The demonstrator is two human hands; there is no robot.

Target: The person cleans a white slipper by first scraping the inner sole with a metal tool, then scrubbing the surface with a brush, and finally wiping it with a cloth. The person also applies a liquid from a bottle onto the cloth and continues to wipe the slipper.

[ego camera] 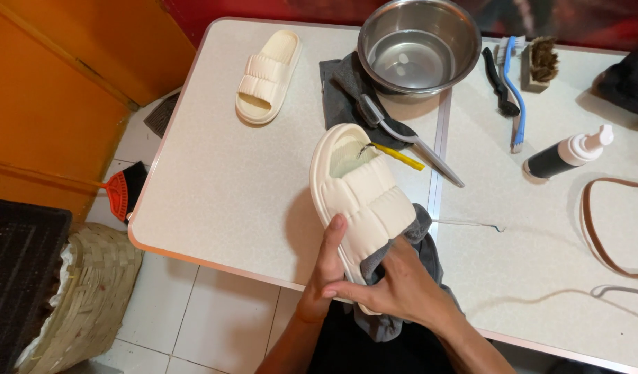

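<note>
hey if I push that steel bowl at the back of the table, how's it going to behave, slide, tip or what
The steel bowl would probably slide easily: its polished metal sits on the smooth table. It looks stiff and fairly light, being thin-walled and apparently empty. Its wide, low shape makes tipping unlikely, though one edge seems to rest on the grey cloth, which might drag.

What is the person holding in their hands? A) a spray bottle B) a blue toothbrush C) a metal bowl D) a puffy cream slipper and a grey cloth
D: the left hand grips the side of the cream slipper, and the right hand presses the grey cloth against it; the metal bowl sits untouched farther back on the table.
</note>
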